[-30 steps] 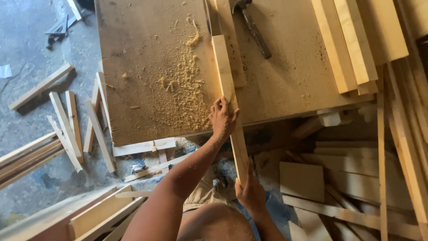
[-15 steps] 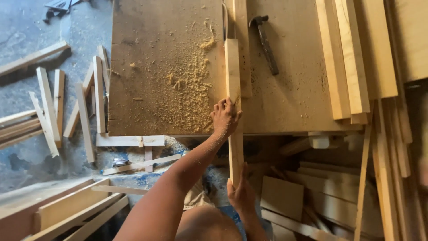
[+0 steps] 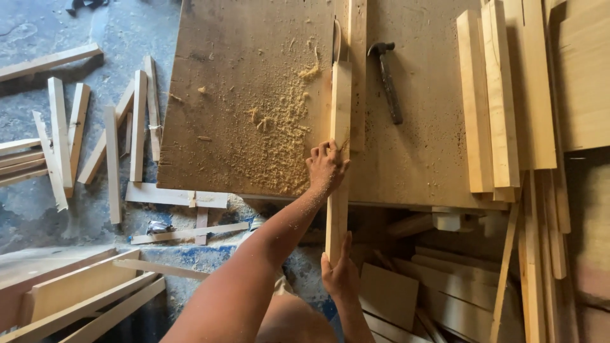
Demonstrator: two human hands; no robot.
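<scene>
Left hand (image 3: pixel 326 166) pressed flat, fingers spread a little, on top of a long pale wooden strip (image 3: pixel 339 108), pinning it to the bench (image 3: pixel 241 76) right at the near edge. Right hand (image 3: pixel 342 274) below and nearer the body, fingers wrapped loosely round the strip's overhanging near end, thumb up along its side. Strip lying lengthwise away from the body, far half on the bench, near half out past the edge between the two hands; far tip close to a thin dark saw blade (image 3: pixel 335 41) standing in a slot, another long strip (image 3: pixel 357 70) touching it on the right as a fence.

Probably light, stiff and dry, rough enough not to slip; narrow, so likely to twist or kick if held at one end only. Safest hold well back from the blade, one palm on top, the other at the tail end.

Just left of the upper hand, a heap of sawdust (image 3: pixel 279 140). To its right, a hammer (image 3: pixel 387 82), then stacked planks (image 3: pixel 489 101) further right. Far left, on the floor (image 3: pixel 38 209), scattered offcuts (image 3: pixel 95 140)
</scene>
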